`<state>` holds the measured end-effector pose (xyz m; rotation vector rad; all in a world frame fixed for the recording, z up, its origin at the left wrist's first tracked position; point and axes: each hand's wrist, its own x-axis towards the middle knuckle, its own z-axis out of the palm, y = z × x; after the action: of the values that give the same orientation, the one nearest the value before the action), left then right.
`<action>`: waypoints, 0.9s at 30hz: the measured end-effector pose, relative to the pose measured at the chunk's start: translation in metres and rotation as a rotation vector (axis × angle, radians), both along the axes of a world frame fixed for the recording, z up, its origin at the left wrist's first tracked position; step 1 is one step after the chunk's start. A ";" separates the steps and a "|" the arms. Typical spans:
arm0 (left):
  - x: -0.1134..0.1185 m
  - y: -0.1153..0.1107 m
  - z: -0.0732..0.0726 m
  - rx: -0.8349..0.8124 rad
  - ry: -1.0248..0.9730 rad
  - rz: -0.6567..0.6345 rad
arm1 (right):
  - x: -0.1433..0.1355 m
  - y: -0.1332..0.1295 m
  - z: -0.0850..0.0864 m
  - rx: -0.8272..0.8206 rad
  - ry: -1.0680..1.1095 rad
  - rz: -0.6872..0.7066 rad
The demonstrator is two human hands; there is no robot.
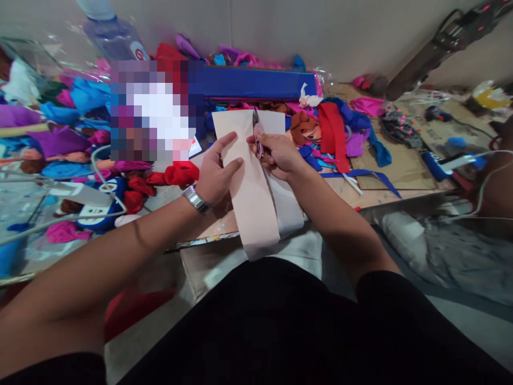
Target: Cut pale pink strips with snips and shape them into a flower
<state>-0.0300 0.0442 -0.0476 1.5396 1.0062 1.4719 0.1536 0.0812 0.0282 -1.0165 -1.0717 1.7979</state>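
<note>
A long peach-coloured sheet (250, 198) lies over the table's front edge, its lower end hanging toward my lap. My left hand (218, 171), with a metal watch on the wrist, rests on the sheet's left side, fingers and thumb spread over it. My right hand (278, 155) is closed round the handles of small scissors (257, 128), whose blades point away from me at the sheet's upper part. A pale grey-white sheet (286, 206) shows under and to the right of the peach one.
Coloured cloth pieces (332, 133) are heaped behind and right of my hands. A long blue box (260, 83) lies at the back. More cloth (60, 139), a bottle (114, 37) and a white cable (96, 160) are on the left; cardboard (401, 166) is on the right.
</note>
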 end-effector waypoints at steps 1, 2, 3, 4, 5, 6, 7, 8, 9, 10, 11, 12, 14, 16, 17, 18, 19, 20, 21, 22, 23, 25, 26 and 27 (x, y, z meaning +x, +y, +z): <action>0.000 0.000 0.000 0.001 -0.001 0.007 | 0.000 0.001 -0.001 0.000 0.006 -0.001; 0.000 0.000 0.000 0.004 0.000 0.012 | 0.001 0.002 -0.001 -0.001 0.013 -0.004; 0.000 0.000 0.000 0.008 0.001 0.017 | 0.002 0.003 -0.002 -0.002 0.018 -0.007; 0.000 0.000 0.000 0.013 0.002 0.020 | 0.002 0.004 -0.003 -0.004 0.022 -0.009; 0.000 0.000 -0.001 0.014 0.003 0.023 | 0.003 0.005 -0.004 -0.006 0.025 -0.008; 0.000 0.000 -0.001 0.013 0.004 0.026 | 0.004 0.006 -0.005 -0.007 0.028 -0.003; 0.000 0.000 -0.001 0.011 0.003 0.029 | 0.005 0.007 -0.005 -0.007 0.032 0.004; 0.000 0.000 0.000 0.010 0.004 0.031 | 0.005 0.007 -0.006 -0.005 0.037 0.012; 0.000 0.000 0.000 0.011 0.007 0.034 | 0.006 0.008 -0.006 -0.002 0.042 0.019; 0.000 0.000 0.000 0.014 0.012 0.035 | 0.006 0.008 -0.007 0.002 0.046 0.023; -0.001 0.000 0.001 0.018 0.016 0.035 | 0.006 0.007 -0.007 0.006 0.048 0.024; -0.001 0.000 0.001 0.021 0.020 0.034 | 0.005 0.007 -0.007 0.009 0.047 0.025; -0.001 -0.001 0.002 0.023 0.025 0.035 | 0.004 0.006 -0.005 0.009 0.039 0.025; 0.000 -0.001 0.004 0.024 0.036 0.040 | 0.003 0.006 -0.004 -0.002 0.025 0.027; 0.000 -0.002 0.004 0.024 0.042 0.045 | 0.003 0.006 -0.003 -0.011 0.018 0.025; 0.000 -0.002 0.005 0.022 0.048 0.050 | 0.003 0.006 -0.002 -0.018 0.012 0.021; 0.000 -0.002 0.005 0.018 0.050 0.054 | 0.003 0.006 -0.001 -0.024 0.007 0.016; 0.000 -0.002 0.005 0.013 0.049 0.055 | 0.002 0.006 -0.001 -0.026 0.002 0.012; 0.000 -0.002 0.005 0.011 0.043 0.056 | 0.002 0.006 -0.001 -0.027 -0.004 0.008; 0.001 -0.002 0.005 0.011 0.036 0.056 | 0.002 0.006 -0.001 -0.026 -0.013 0.006; 0.001 -0.002 0.005 0.014 0.030 0.054 | 0.002 0.006 -0.001 -0.025 -0.024 0.005; 0.002 -0.002 0.005 0.022 0.025 0.050 | 0.002 0.006 -0.002 -0.014 -0.045 0.004; 0.002 -0.002 0.005 0.026 0.026 0.049 | 0.002 0.007 -0.002 -0.006 -0.050 0.004; 0.002 -0.003 0.005 0.029 0.028 0.049 | 0.002 0.007 -0.003 0.004 -0.052 0.004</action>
<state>-0.0283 0.0417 -0.0430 1.5701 1.0496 1.5091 0.1556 0.0881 0.0252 -1.0649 -1.1093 1.7810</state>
